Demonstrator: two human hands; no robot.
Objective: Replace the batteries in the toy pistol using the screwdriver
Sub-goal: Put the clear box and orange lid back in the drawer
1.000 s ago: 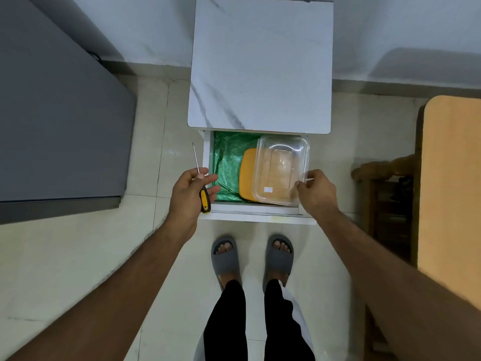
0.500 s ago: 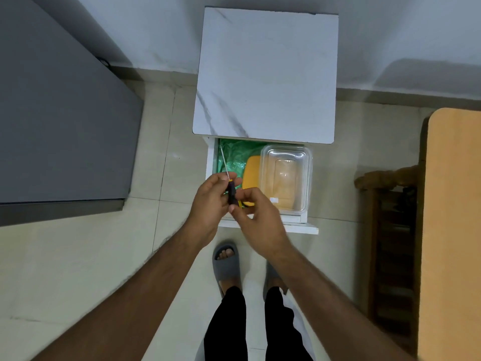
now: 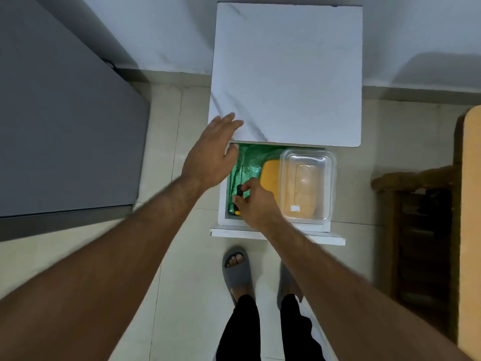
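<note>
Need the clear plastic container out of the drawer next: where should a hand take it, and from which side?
Take the clear container by its near short rim, coming from above at the open drawer's front. It lies flat with a flared lip; the cabinet top overhangs its far end, and the drawer wall hugs its right side.

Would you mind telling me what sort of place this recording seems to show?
Probably a room in a home: a tiled floor, a small white marble-look cabinet with its drawer pulled open, and a wooden table edge at the right.
</note>
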